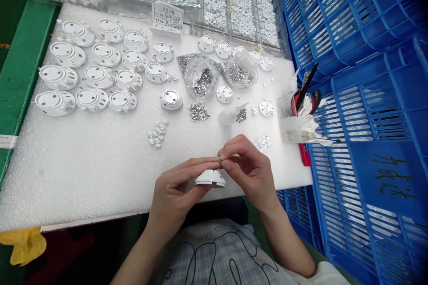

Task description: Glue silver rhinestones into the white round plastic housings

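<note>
We see the white shell [210,179] just above the near edge of the tabletop [100,156], in front of our body and between our two hands. The left hand [175,191] is the nearer one: it has the shell gripped, its thumb at the shell's left end and its fingers reaching along the far side. The shell's long axis runs roughly left to right across our view, with the rounded side up and a notch in the rim facing us. The right hand [250,171] comes in from the right, beyond the shell's right end, with thumb and forefinger pinched on a tiny piece [220,160], too small for us to name. Our hands meet at the fingertips there, just past the shell on its far side; whether the piece touches the shell, we cannot tell. Farther out from the fingertips lie a pale bottle [229,118], its spout slanting to the right, a small silver heap [241,116] beside that spout, and a larger silver heap [199,112] to its left. The white bits [262,143] sit nearer, just beyond the right hand.
</note>
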The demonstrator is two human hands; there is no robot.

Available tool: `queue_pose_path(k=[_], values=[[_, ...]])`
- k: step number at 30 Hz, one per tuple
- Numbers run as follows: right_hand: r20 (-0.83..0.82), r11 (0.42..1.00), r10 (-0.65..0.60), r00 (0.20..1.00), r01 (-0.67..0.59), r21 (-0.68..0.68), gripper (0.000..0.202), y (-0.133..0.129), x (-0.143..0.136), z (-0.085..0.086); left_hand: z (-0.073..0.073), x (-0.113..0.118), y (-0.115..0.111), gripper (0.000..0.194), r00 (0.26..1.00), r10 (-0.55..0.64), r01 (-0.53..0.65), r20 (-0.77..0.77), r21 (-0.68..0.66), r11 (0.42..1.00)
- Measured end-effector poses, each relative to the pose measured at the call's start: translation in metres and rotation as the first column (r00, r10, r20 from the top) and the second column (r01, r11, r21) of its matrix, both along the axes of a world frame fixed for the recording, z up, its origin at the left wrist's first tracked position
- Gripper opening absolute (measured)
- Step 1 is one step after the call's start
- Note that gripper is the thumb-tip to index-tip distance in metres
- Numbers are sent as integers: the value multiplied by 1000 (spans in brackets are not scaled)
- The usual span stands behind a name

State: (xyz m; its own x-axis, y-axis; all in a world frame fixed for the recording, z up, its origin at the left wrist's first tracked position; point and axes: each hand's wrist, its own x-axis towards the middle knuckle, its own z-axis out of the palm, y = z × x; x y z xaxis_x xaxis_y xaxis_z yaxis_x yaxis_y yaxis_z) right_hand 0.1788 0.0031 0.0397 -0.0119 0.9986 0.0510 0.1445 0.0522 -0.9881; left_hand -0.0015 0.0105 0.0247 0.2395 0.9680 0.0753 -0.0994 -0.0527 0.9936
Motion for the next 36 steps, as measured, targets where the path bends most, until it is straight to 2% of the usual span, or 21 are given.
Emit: queue_pose_path(k=[5, 9, 11, 12, 13, 14, 15, 16, 17, 18, 19, 20, 22, 24, 28, 34, 36], values=[[229, 993, 12, 973, -37, 109, 9, -1, 1, 9, 1, 1, 1, 31, 1000, -11, 11, -25, 4, 1000], [338, 988, -14, 941, -40, 152, 12, -4, 2, 17, 2, 1, 0, 28, 1000, 2, -3, -17, -23, 1000], [378, 976, -145, 914, 70, 206, 14, -9, 10, 23, 2, 0, -1, 27, 1000, -1, 1, 2, -36, 999], [375, 943, -280, 884, 181, 280, 14, -11, 17, 26, 1, -1, -1, 28, 1000, -7, 8, 13, -36, 999], [338, 871, -445, 829, 313, 378, 13, -14, 26, 28, 1, -2, -2, 30, 1000, -17, 18, 24, -30, 999], [260, 750, -612, 747, 445, 489, 11, -17, 37, 29, -1, -3, -2, 31, 999, -24, 25, 31, -22, 999], [160, 599, -748, 644, 551, 581, 8, -20, 49, 29, -2, -3, -2, 32, 999, -32, 33, 36, -10, 999], [79, 469, -833, 548, 622, 627, 6, -22, 63, 28, -5, -4, -2, 31, 999, -37, 37, 35, 4, 999], [48, 386, -883, 466, 664, 640, 6, -25, 76, 26, -8, -3, -1, 29, 999, -40, 40, 29, 18, 999], [80, 361, -912, 402, 694, 623, 8, -27, 88, 23, -11, -3, 0, 27, 999, -43, 43, 21, 31, 999], [145, 379, -919, 367, 713, 590, 11, -29, 99, 19, -15, -2, 0, 26, 999, -43, 42, 13, 40, 998], [214, 420, -906, 365, 724, 547, 17, -30, 107, 15, -18, -1, 1, 24, 999, -41, 41, 6, 44, 998], [313, 507, -861, 401, 725, 466, 31, -31, 118, 8, -24, 0, 1, 22, 999, -36, 36, -2, 44, 998], [348, 543, -837, 422, 718, 436, 41, -28, 122, 2, -27, 0, 1, 21, 999, -33, 34, -7, 46, 998], [390, 505, -856, 338, 709, 492, 33, -18, 121, -1, -25, 0, 1, 20, 999, -39, 40, -15, 48, 998], [418, 446, -882, 220, 679, 583, 39, -3, 130, -6, -18, 3, 5, 15, 999, -40, 38, 26, 63, 997], [446, 463, -870, 210, 660, 591, 38, 0, 132, -3, -17, 4, 6, 14, 998, -47, 44, 49, 60, 997]])
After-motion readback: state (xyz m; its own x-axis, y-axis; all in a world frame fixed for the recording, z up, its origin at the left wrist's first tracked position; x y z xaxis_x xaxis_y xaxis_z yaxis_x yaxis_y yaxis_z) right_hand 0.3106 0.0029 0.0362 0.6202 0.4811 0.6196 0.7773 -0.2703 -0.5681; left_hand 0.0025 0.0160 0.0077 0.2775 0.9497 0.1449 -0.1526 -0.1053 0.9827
